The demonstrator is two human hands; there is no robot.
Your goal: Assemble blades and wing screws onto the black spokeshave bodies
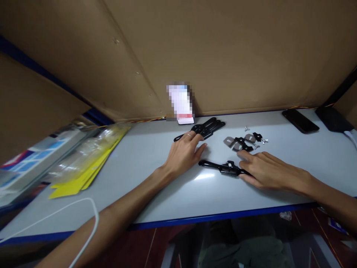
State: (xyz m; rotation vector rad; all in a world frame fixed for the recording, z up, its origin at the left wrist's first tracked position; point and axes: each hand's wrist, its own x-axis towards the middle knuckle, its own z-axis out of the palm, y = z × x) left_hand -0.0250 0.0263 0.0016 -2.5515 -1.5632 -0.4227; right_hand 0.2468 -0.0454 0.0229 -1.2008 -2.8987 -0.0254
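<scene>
A black spokeshave [229,169] lies low over the white table, with a cap and a small silver screw at its middle. My right hand [263,169] is closed around its right handle, thumb below and index finger above. Farther back, several black spokeshave bodies [210,128] lie bunched together. Curled over the near-left part of that bunch are the fingers of my left hand [184,150]; its thumb stands apart, and some fingertips are hidden. Flat blades [229,141], black caps [240,141] and silver wing screws [264,140] are scattered just beyond my right hand.
A lit phone [181,102], blurred out, leans on the cardboard wall [223,56]. Another dark phone [300,121] and a black device [334,119] lie at the right. Yellow sheets with clear plastic [83,169] are at the left. A white cable [93,208] crosses my left forearm.
</scene>
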